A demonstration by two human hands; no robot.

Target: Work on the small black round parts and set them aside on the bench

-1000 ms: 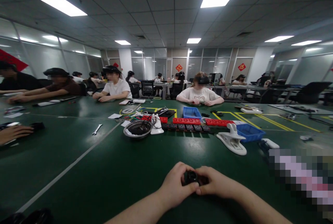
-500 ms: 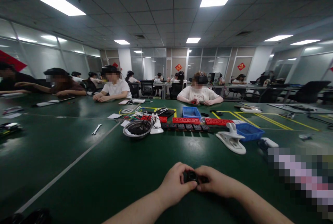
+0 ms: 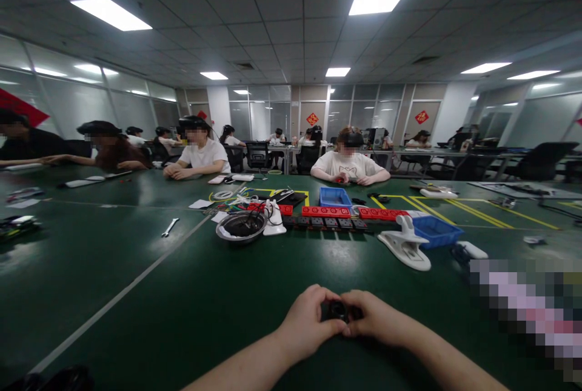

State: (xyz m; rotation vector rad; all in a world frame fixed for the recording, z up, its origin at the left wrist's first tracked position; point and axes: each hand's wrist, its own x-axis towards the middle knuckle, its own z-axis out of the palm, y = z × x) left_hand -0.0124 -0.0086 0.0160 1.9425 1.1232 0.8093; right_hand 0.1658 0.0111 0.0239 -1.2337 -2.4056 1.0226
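A small, dark, rounded object [image 3: 337,310] is pinched between my two hands just above the near part of the green table [image 3: 218,306]. It has a ring-like front, but its exact kind cannot be made out. My left hand [image 3: 309,321] is closed on its left side, thumb below and fingers over the top. From the right, my right hand [image 3: 375,317] grips it with thumb and fingertips. The fingers cover much of the object, and the thumbs nearly meet beneath it.
Beyond my hands stand a metal bowl [image 3: 240,227] with dark cable, a white clip base [image 3: 404,245], blue trays [image 3: 436,231] and red power strips [image 3: 325,211]. A wrench [image 3: 170,227] lies left. Across the table sits a person [image 3: 349,163]; others sit at the left.
My hands stay in nearly the same place around the dark object. The right thumb and fingers have shifted slightly, closer to the left thumb.
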